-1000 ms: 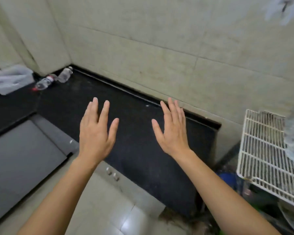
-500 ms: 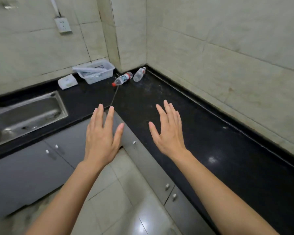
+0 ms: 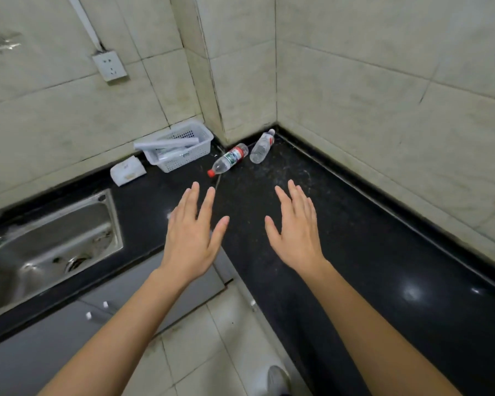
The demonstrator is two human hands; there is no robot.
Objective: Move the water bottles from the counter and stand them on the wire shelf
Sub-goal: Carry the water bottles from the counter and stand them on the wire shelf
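Evidently, the reaching step is judged to be in hand: nothing is picked up yet, and both water bottles are seen lying on the black counter point(image 3: 355, 252), deep in the corner where the 2 tiled walls meet. The left hand point(image 3: 193, 238) and the right hand point(image 3: 296, 232) are held out above the counter edge, palms down, with the fingers straight and spread. Nothing is grasped by either of them, and both are well apart from the bottles.

The red-capped bottle point(image 3: 229, 160) is laid on its side, just beside the white basket point(image 3: 180, 147). Its long axis runs from the corner toward the sink point(image 3: 49, 244) side and toward the person, so the red cap is pointed to the near left and the base to the far right. The white-capped bottle point(image 3: 262, 147) is also laid on its side, just right of the first 1. Its long axis runs almost straight away from the person, with the cap pointed at the wall corner and the base turned to the near side. The 2 bases are very near each other; whether they touch cannot be told.

For the next move, a longer reach into the corner is probably called for, and each bottle should be gripped around its middle, across the long axis. Since the bottles are round, rolling may be expected if they are only pushed. Afterwards each must be turned upright, cap up. The wire shelf is not seen in this view.
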